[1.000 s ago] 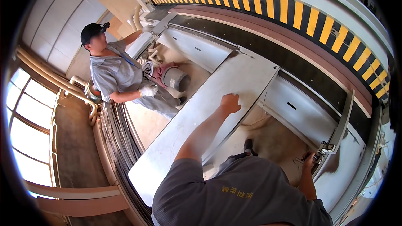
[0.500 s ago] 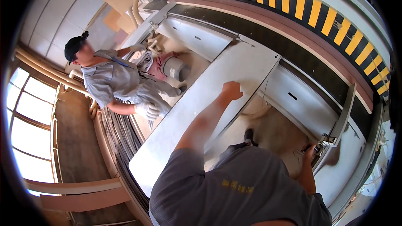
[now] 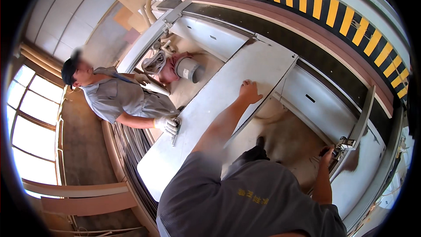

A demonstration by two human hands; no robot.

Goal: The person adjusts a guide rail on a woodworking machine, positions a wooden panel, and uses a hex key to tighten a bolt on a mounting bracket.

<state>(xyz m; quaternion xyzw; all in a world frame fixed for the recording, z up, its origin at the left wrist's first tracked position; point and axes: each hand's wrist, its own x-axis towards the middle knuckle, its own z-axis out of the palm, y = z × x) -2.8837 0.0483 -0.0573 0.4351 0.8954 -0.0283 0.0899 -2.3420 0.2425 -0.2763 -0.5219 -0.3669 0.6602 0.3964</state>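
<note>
At eleven o'clock, a grey bucket stands beside reddish cloth; its contents cannot be made out. The left hand, released, fingers loosely bent, rests on the white tabletop stretching from one to seven o'clock. The right hand is against the metal fitting at four o'clock; its grip cannot be told.

Left of the left hand, a grey bucket lies just beside a pink cloth. Farther left are dark strips, perhaps cables, and a bright window. Beyond the hand runs a yellow-and-black striped beam.
</note>
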